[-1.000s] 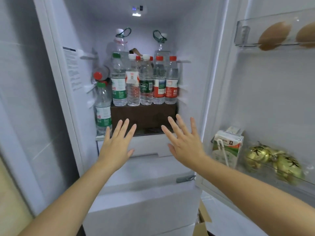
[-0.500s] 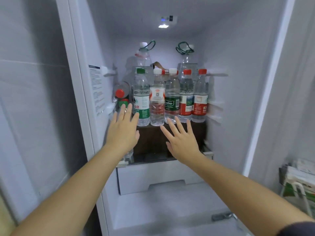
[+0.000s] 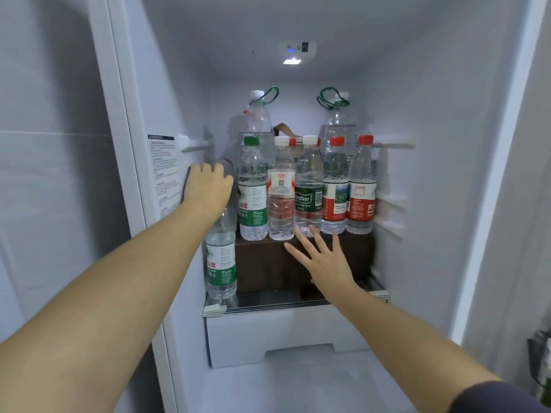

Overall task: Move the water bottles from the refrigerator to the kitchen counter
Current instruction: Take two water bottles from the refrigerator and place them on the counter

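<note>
Five small water bottles stand in a row on a brown box (image 3: pixel 265 263) inside the open refrigerator: a green-capped one (image 3: pixel 252 186), a white-capped one (image 3: pixel 280 192), a Cestbon bottle (image 3: pixel 308 186) and two red-capped ones (image 3: pixel 335 186) (image 3: pixel 361 186). Two large bottles with green carry loops (image 3: pixel 258 114) (image 3: pixel 337 117) stand behind them. Another green-label bottle (image 3: pixel 220 263) stands lower, on the glass shelf. My left hand (image 3: pixel 207 186) is curled around a tilted clear bottle (image 3: pixel 225 166) at the far left, hiding most of it. My right hand (image 3: pixel 325 259) is spread open before the box, fingertips near the Cestbon bottle's base.
The glass shelf (image 3: pixel 268 304) has a white drawer (image 3: pixel 283 332) beneath it. The refrigerator's left wall carries a printed label (image 3: pixel 162 174) and shelf rails. At the right edge of the view is the door shelf with packaged items (image 3: pixel 541 362).
I have moved closer to the refrigerator. My left hand rose and closed around the tilted bottle at the far left. My right hand stayed open and reached toward the row's base.
</note>
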`<state>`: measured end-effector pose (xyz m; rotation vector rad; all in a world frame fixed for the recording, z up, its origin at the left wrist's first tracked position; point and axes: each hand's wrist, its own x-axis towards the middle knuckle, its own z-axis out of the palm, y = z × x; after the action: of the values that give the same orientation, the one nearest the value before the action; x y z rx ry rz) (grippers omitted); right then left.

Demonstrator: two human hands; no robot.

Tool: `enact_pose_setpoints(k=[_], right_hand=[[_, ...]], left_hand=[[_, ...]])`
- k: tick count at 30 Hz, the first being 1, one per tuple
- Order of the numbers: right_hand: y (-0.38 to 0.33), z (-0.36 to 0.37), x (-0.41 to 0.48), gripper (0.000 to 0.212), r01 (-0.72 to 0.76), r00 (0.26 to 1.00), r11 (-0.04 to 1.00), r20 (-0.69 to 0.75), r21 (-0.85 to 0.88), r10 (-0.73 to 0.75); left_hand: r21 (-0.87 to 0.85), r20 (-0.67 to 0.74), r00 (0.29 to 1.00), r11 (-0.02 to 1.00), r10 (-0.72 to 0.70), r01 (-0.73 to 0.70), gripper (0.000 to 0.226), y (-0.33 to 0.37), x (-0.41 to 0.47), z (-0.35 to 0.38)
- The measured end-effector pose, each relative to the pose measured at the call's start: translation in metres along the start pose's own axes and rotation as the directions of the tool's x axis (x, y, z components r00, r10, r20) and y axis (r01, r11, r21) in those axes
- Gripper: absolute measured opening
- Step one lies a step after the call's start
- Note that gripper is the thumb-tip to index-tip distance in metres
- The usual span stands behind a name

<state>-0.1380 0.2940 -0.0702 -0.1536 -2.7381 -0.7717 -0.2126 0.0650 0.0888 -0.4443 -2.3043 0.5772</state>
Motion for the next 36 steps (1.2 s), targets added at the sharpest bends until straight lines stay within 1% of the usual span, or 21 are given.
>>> enact_pose_setpoints(k=[2, 4, 8, 11, 15, 20, 27, 32, 36], right_hand=[[0.000, 0.002, -0.001, 0.107, 0.002, 1.000, 1.000, -0.013, 0.003, -0.002], [0.001, 0.004, -0.002, 0.106, 0.015, 1.000, 1.000, -0.013, 0.003, -0.015], [0.005, 0.006, -0.002, 0.107, 0.044, 0.999, 0.999, -0.002, -0.012, -0.044], [0.006, 0.006, -0.003, 0.106, 0.060, 0.998, 0.998, -0.001, -0.022, -0.060], [0.006, 0.007, -0.002, 0.107, 0.069, 0.998, 0.998, -0.010, -0.014, -0.069], [0.008, 0.008, 0.000, 0.109, 0.086, 0.996, 0.996, 0.002, -0.014, -0.086], [0.007, 0.009, 0.002, 0.115, 0.080, 0.997, 0.997, 0.014, -0.021, -0.080], [0.005, 0.004, -0.001, 0.114, 0.064, 0.998, 0.998, 0.028, -0.013, -0.064], [0.008, -0.005, -0.001, 0.120, 0.071, 0.993, 0.997, 0.097, 0.020, -0.073]], left_hand=[[-0.044, 0.047, 0.998, 0.999, 0.031, -0.029, 0.039, 0.000, 0.003, 0.004], [-0.125, 0.097, 0.994, 0.992, 0.039, -0.027, 0.041, 0.000, 0.006, 0.005], [-0.198, 0.112, 0.993, 0.980, 0.026, -0.003, 0.047, -0.002, 0.012, 0.004], [-0.174, 0.084, 0.996, 0.985, 0.029, -0.014, 0.049, -0.005, 0.016, 0.003], [-0.129, 0.031, 0.999, 0.992, 0.017, -0.013, 0.047, -0.005, 0.020, 0.005], [-0.080, -0.036, 0.999, 0.997, 0.003, -0.006, 0.059, -0.007, 0.019, 0.001], [-0.134, -0.071, 0.997, 0.990, -0.043, 0.034, 0.040, -0.011, 0.005, -0.020], [-0.103, -0.109, 0.994, 0.995, -0.028, 0.017, 0.038, -0.025, -0.018, -0.049], [-0.102, -0.130, 0.991, 0.995, -0.016, 0.003, 0.037, -0.035, -0.041, -0.070]])
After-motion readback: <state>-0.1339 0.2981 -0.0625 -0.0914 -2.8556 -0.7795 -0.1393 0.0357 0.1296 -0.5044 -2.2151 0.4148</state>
